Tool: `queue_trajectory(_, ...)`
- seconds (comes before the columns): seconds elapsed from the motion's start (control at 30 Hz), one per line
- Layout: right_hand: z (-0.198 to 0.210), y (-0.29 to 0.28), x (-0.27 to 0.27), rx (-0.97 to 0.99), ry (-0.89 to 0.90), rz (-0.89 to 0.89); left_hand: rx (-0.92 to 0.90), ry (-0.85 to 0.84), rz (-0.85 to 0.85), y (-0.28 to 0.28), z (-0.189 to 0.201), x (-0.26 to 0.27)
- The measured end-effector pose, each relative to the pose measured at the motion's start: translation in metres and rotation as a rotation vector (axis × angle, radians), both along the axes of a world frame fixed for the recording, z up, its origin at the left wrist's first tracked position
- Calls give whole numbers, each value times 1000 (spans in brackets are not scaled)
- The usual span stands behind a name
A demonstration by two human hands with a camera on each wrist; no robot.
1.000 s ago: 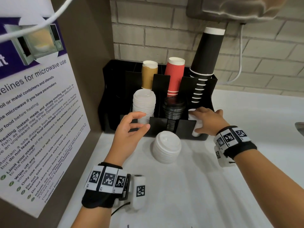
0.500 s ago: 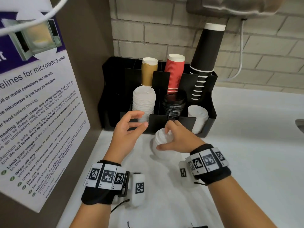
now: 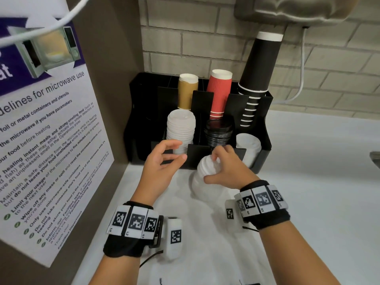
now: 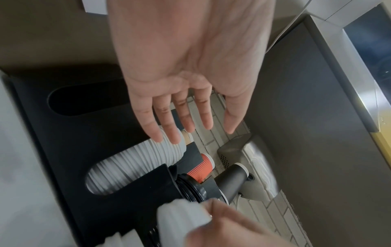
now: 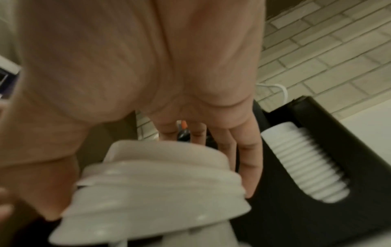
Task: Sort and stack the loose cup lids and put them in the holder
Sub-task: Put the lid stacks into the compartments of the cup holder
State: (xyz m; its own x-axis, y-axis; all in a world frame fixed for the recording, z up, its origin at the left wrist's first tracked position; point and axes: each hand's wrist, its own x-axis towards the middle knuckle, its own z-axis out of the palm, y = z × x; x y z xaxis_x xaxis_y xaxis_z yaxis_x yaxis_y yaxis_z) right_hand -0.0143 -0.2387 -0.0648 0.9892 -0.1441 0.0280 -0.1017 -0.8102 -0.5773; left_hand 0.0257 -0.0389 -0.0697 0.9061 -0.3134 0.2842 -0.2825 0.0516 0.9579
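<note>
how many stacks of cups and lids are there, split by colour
White lid stacks: 3, left slot, right slot, and one gripped by the right hand on the counter
Black lid stacks: 1
Tan cup stacks: 1
Red cup stacks: 1
Black cup stacks: 1
Total: 7 stacks

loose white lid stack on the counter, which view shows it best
The head view: the loose white lid stack shows whole on the counter before the holder, the right hand gripping it. The right wrist view shows a blurred close-up; the left wrist view catches only its top.
</note>
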Motion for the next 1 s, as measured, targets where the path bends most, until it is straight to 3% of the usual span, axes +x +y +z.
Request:
queue_trajectory(0.13, 18, -1, -10, 268, -227, 11, 63, 57, -199, -6, -1, -4)
queue_trajectory(0.23, 30, 11, -21, 603, -201, 114, 55, 68, -362, -13, -4, -9)
queue_trajectory(0.3, 34, 17, -27, 709, -179, 167, -18, 66, -377, -15, -3, -12)
queue_trajectory(0.57, 40, 13, -36, 752, -133, 256, -77, 35, -364, -11, 0, -11)
queue_trajectory(1.0, 41, 15, -37, 731, -170, 231, -76, 28, -324, -14, 4, -13)
